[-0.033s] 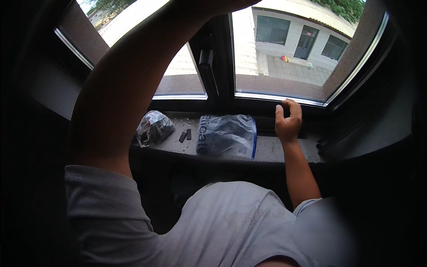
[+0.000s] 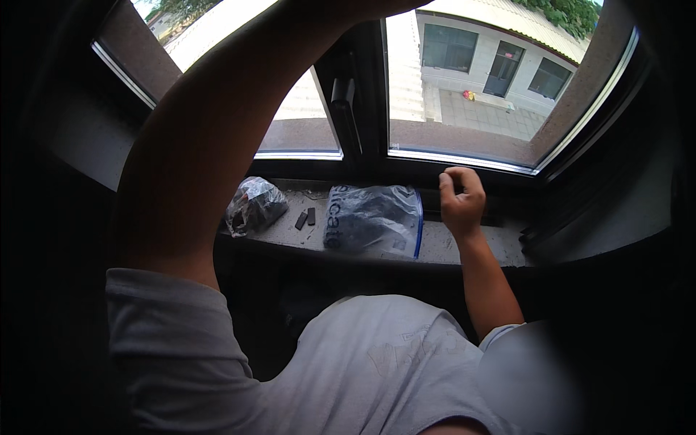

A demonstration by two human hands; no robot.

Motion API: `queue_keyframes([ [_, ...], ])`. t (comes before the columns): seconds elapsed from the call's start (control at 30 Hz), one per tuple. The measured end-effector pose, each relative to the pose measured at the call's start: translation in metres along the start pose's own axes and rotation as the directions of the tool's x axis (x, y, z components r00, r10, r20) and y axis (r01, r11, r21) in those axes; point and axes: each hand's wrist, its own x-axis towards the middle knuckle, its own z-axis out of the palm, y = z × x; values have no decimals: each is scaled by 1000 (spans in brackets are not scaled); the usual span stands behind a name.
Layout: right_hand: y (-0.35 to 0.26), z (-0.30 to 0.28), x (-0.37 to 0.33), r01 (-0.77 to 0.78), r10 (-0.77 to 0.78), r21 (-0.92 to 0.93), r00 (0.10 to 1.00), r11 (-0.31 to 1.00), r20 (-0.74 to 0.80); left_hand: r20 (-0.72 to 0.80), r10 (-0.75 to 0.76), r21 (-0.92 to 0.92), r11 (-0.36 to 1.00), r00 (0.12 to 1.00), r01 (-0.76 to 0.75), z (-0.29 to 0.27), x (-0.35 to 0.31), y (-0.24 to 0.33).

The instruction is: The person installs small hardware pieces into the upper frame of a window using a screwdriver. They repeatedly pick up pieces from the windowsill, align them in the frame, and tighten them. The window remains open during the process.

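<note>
My left arm point(image 2: 210, 130) reaches up across the window to the top of the picture. Only the wrist side of my left hand point(image 2: 380, 6) shows there; its fingers lie beyond the edge. In front of the lower window frame, my right hand point(image 2: 464, 199) hovers over the sill, fingers curled and thumb tip meeting the index finger. Whatever it pinches, if anything, is too small to make out. Just left of it lies a clear zip bag point(image 2: 373, 221) with a blue closure edge and dark contents.
A crumpled clear plastic bag point(image 2: 255, 206) with dark contents sits on the sill point(image 2: 286, 235). Two small dark blocks point(image 2: 306, 218) lie between the bags. A dark window handle point(image 2: 344, 109) stands on the middle frame. Outside, a pale building point(image 2: 464, 80) shows through the glass.
My right hand has shifted slightly left and down, and its thumb and index finger have drawn together. The view has moved a little; the bags lie as before.
</note>
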Motion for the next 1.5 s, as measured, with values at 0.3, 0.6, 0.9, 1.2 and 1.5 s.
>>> queue_keyframes([
  [0.3,-72,205,-48,482,-312,-31,614,876,725,-93,-15,-123,992,996,4,17,0,6],
  [0.6,-74,231,-59,562,-135,-153,437,813,889,-180,29,-110,993,983,-49,17,0,3],
  [0.9,-58,237,-63,470,-347,-32,694,882,631,-185,45,37,999,982,-39,17,-1,4],
  [1.2,-76,124,-49,-119,-118,390,838,913,533,-94,60,-50,997,994,-65,7,3,7],
  [1.5,-102,6,76,34,61,725,993,688,-104,-82,-36,-156,988,996,23,7,6,9],
])
